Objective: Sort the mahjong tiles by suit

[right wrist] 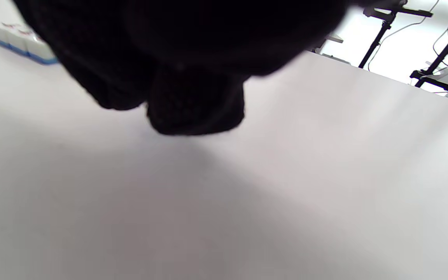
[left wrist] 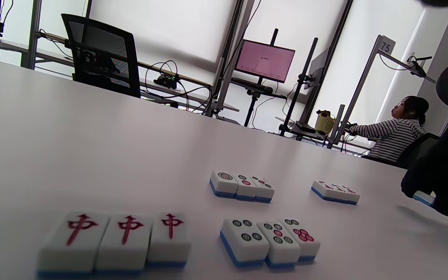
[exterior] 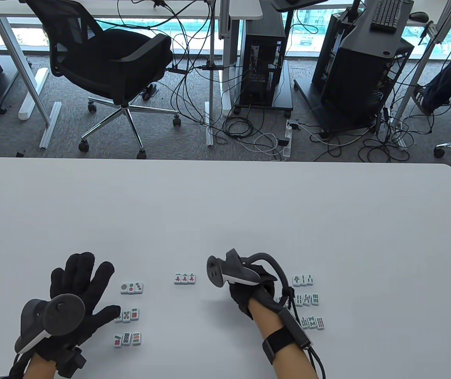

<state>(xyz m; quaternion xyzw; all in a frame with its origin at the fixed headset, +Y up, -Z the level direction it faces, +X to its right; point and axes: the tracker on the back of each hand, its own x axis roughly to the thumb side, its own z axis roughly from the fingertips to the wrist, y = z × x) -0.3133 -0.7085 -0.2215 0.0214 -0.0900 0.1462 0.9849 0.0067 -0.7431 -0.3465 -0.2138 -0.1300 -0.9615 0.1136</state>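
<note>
Three rows of circle tiles (exterior: 131, 288) (exterior: 127, 314) (exterior: 127, 338) lie just right of my left hand (exterior: 81, 282), which rests flat on the table with its fingers spread and holds nothing. The left wrist view shows a row of three red-dragon tiles (left wrist: 115, 241) close to that hand; the table view hides them. A row of character tiles (exterior: 184, 278) sits left of my right hand (exterior: 243, 298), whose fingers (right wrist: 193, 97) are curled under with nothing seen in them. Three rows of bamboo tiles (exterior: 303, 279) (exterior: 308, 299) (exterior: 313, 322) lie to its right.
The white table (exterior: 225, 205) stretches far beyond the tiles. Behind its far edge stand an office chair (exterior: 111, 67), computer towers (exterior: 264, 63) and floor cables. A person (left wrist: 399, 128) sits at another desk in the left wrist view.
</note>
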